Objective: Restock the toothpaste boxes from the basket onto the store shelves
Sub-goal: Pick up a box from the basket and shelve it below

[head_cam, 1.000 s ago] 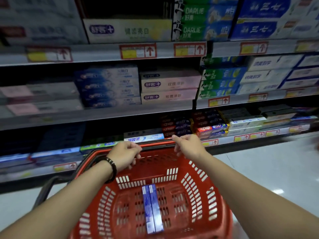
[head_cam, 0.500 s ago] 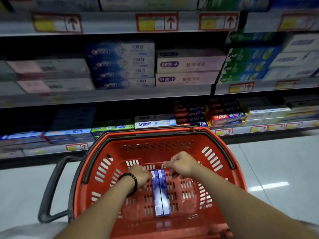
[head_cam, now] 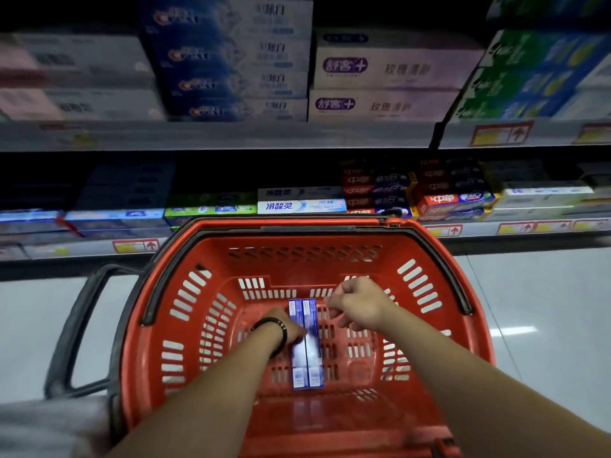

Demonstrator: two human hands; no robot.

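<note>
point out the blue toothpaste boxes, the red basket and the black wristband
blue toothpaste boxes (head_cam: 313, 352): head view, right box's top face
red basket (head_cam: 297, 271): head view, far inner wall
black wristband (head_cam: 283, 330): head view, its outer curve

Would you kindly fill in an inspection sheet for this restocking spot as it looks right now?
Surface: pale glossy floor; the red basket stands before the shelves.
Job's things: two blue toothpaste boxes lie side by side on the basket's bottom.
Clutter: nothing seen.
Hands: left hand, with a black bracelet on its wrist, touches the boxes' left side; grip unclear. Right hand hovers over the basket, loosely curled, holding nothing.
Cables: nothing seen.
Surroundings: shelves stocked with boxed toothpaste; price tags on their edges.
</note>
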